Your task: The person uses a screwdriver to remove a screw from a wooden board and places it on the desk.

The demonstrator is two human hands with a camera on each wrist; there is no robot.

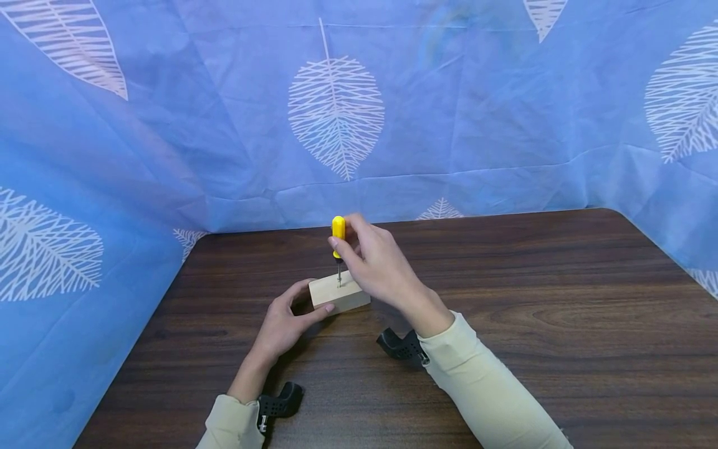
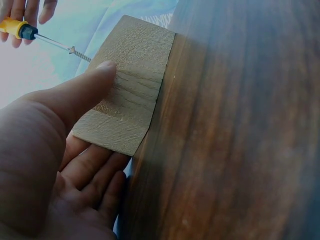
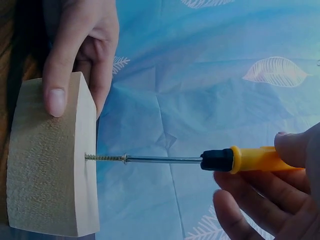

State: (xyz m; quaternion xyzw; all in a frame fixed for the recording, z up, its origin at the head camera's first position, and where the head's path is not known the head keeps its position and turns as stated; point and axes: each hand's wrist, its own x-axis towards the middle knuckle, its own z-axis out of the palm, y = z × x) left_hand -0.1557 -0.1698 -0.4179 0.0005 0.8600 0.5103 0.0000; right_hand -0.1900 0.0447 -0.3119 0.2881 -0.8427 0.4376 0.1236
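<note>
A pale wooden block (image 1: 342, 302) lies on the dark table. My left hand (image 1: 286, 321) holds its left end, thumb (image 2: 95, 82) on the near side and fingers behind. Out of the block's top face stands a brass-coloured screw (image 3: 105, 157), its tip in the wood and most of its thread showing. A screwdriver (image 3: 257, 159) with a yellow and black handle stands upright over it, the tip of its shaft at the screw head. My right hand (image 1: 384, 262) grips the handle between thumb and fingers.
The brown wood-grain table (image 1: 533, 324) stretches out to the right of the block. Blue cloth (image 1: 235, 125) printed with white leaves hangs behind the table and along its sides. A black wrist mount (image 1: 280, 401) sticks out from each sleeve.
</note>
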